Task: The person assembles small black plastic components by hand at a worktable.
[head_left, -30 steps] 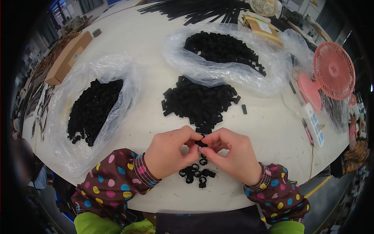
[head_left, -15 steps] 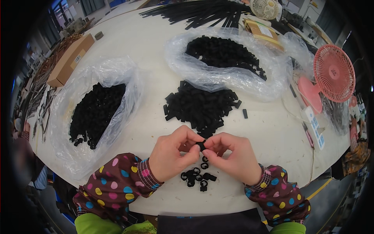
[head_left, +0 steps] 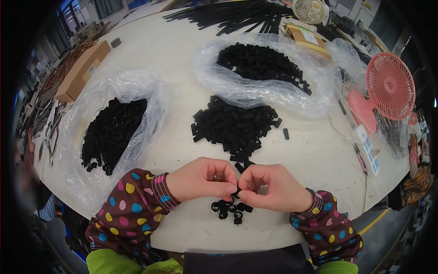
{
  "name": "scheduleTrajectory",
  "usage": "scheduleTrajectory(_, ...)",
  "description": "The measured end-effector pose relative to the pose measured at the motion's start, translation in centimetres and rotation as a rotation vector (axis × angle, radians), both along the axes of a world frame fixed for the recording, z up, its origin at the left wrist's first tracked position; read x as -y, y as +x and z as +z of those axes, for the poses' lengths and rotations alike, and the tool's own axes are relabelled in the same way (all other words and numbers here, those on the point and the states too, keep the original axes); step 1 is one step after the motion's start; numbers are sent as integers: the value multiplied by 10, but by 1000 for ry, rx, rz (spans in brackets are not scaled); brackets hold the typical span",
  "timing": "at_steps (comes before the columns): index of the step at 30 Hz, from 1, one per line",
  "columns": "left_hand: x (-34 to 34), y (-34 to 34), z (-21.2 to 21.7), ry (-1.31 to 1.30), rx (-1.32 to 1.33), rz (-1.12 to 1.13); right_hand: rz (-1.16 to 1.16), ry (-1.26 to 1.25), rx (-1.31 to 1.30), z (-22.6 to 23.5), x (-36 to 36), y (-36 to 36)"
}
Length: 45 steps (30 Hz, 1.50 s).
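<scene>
At the front middle of the table, both my hands meet fingertip to fingertip over one small black band loop (head_left: 236, 192). My left hand (head_left: 203, 181) pinches it between thumb and fingers, and my right hand (head_left: 273, 188) grips it from the other side. The fingers cover most of the piece. Just below them lies a small group of black loops (head_left: 223, 213), some showing round openings. Beyond my fingers a heap of short black strips (head_left: 232, 123) spreads over the table, with a few strays trailing toward my hands.
A clear plastic bag (head_left: 155, 98) holding black loops lies open at left; another plastic bag (head_left: 205, 75) with black pieces sits behind the heap. Also around: a cardboard box (head_left: 82, 73), long black strips (head_left: 237, 16), a pink fan (head_left: 390, 86), a power strip (head_left: 367, 150) and a cream fan (head_left: 309, 10).
Both hands have come down nearer to me with the black piece, now above the small group of loops. A few strips at the heap's near tip are uncovered.
</scene>
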State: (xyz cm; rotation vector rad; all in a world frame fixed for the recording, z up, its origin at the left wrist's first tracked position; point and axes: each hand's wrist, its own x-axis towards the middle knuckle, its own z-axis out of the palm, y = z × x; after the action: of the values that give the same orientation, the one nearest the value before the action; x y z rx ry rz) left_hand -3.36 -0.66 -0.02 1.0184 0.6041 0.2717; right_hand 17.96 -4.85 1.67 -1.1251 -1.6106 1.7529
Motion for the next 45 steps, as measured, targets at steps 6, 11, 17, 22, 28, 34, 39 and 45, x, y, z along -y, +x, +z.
scheduleTrajectory(6, 3, 1, -8, 247, -3, 141, 9, 161, 64, -1, -1, 0)
scheduleTrajectory(11, 2, 4, -1, 295, -49, 152, -38, 197, 77, -4, -3, 0)
scheduleTrajectory(17, 0, -1, -3, 324, -54, 67, -30, 112, 10, -12, -3, 1)
scheduleTrajectory(22, 1, -2, 2, 250, -27, -35, 28, -30, -94, -7, -1, 2)
scheduleTrajectory(28, 3, 4, -2, 378, -33, 116, -160, 588, 284, -13, 3, -6)
scheduleTrajectory(34, 15, 17, 4, 573, -71, 338, -446, 855, 376, -19, 1, -13)
scheduleTrajectory(39, 16, 18, -7, 716, 34, 458, -533, 752, 181, -16, 6, -24)
scheduleTrajectory(45, 10, 10, -5, 782, -78, 420, -368, 743, 193, -10, 1, -8)
